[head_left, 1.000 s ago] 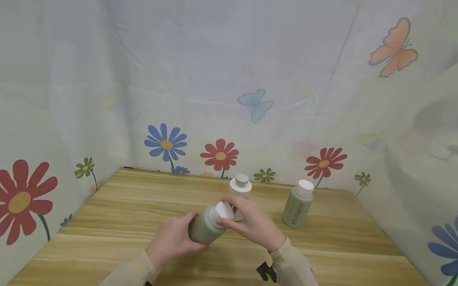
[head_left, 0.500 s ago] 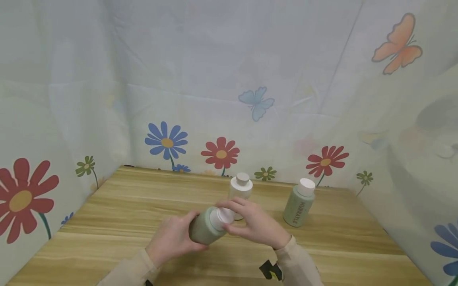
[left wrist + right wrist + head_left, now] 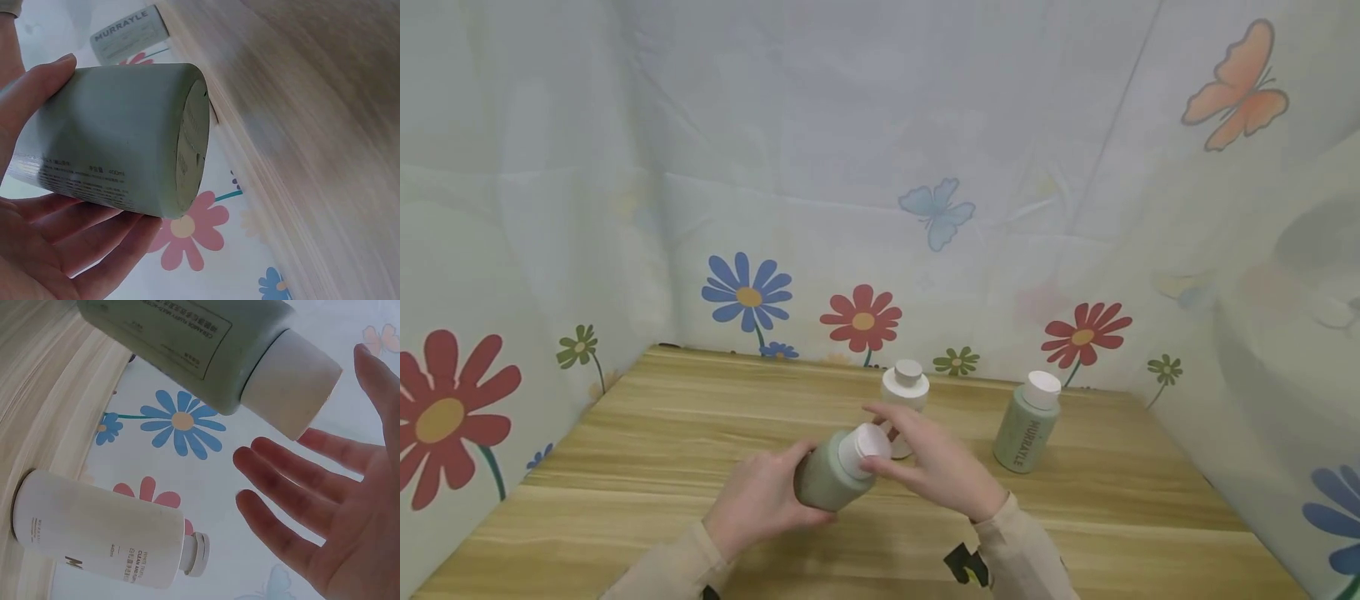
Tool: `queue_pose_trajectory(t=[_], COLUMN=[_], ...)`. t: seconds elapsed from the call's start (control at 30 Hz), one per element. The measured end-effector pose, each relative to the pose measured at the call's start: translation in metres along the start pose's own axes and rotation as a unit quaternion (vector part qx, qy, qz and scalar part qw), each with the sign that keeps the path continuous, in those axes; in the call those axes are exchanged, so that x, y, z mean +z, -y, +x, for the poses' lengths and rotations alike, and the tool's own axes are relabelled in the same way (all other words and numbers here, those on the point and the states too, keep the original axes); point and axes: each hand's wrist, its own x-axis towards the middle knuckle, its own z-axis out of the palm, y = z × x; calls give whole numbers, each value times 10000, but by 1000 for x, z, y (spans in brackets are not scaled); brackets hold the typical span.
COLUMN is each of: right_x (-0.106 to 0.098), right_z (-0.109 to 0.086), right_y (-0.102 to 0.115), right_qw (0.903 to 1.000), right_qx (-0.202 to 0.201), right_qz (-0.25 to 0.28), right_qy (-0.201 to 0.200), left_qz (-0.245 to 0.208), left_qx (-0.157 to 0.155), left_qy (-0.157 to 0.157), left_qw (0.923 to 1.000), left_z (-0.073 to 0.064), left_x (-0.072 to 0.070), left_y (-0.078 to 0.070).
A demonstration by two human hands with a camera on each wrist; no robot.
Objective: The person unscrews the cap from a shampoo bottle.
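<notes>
My left hand (image 3: pixel 760 500) grips a pale green bottle (image 3: pixel 826 483) around its body, tilted off the table with its white cap (image 3: pixel 853 454) toward the right. In the left wrist view, the thumb lies over one side of the bottle (image 3: pixel 119 119) and the other fingers support the opposite side; its base faces outward. Beside the cap is my right hand (image 3: pixel 947 467), fingers spread and relaxed. The right wrist view has that hand (image 3: pixel 337 519) close around the cap (image 3: pixel 290 384), with one fingertip at or very near its edge; contact is hard to tell.
Behind the right hand stands a white bottle (image 3: pixel 906 387) with a small cap, partly hidden. A second green bottle (image 3: pixel 1026 437) labelled MURRAYLE stands upright farther right. The wooden table (image 3: pixel 625 450) ends at a floral curtain (image 3: pixel 820 208). A dark patch (image 3: pixel 964 567) shows beside the right sleeve.
Half a second ago my right fingers were over the cap; now they have spread off it, leaving its top more visible. The left hand and its bottle stay nearly still.
</notes>
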Motion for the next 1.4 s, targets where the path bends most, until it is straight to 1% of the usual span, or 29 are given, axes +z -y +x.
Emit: queue_pose_trajectory(t=[0.07,0.13,0.4,0.6,0.73,0.8,0.87,0.93,1.0,1.07,1.17,1.3,1.4], right_x=[0,1,3,1,-1,-2,-2,-1,1,3,6,7,7], right_z=[0,1,0,-1,-1,-1,-1,-1,-1,-1,0,0,0], right_y=[0,1,1,-1,-2,-1,1,3,4,4,3,4,4], right_qw=[9999,9999,9990,9952,9921,9930,9961,9986,9997,9996,9983,9977,9975], right_qx=[45,-12,-391,-920,-1193,-1133,-848,-475,-164,-25,-35,-100,-239], right_qz=[-53,-52,-167,-337,-386,-266,-82,19,-62,-289,-532,-556,-544], right_qy=[-88,-140,-137,6,96,185,242,240,140,-19,-235,-365,-383], left_qz=[29,32,114,-13,-60,-64,-68,-72,-66,-72,-55,-45,-78], left_qx=[-38,-53,19,-25,-9,-5,-26,-72,-110,-152,-175,-160,-131], left_qy=[-6,1,-66,87,93,70,41,23,36,67,96,94,108], left_qw=[10000,10000,9999,10000,9999,10000,10000,9999,9999,9998,9998,9998,9998], left_z=[0,0,-1,-1,-1,-1,-1,-1,-1,-1,0,-1,-1], left_x=[0,0,2,3,3,3,3,3,2,0,-1,0,0], left_y=[0,-1,0,-1,-1,-1,-1,-1,-1,-2,-2,-2,-2])
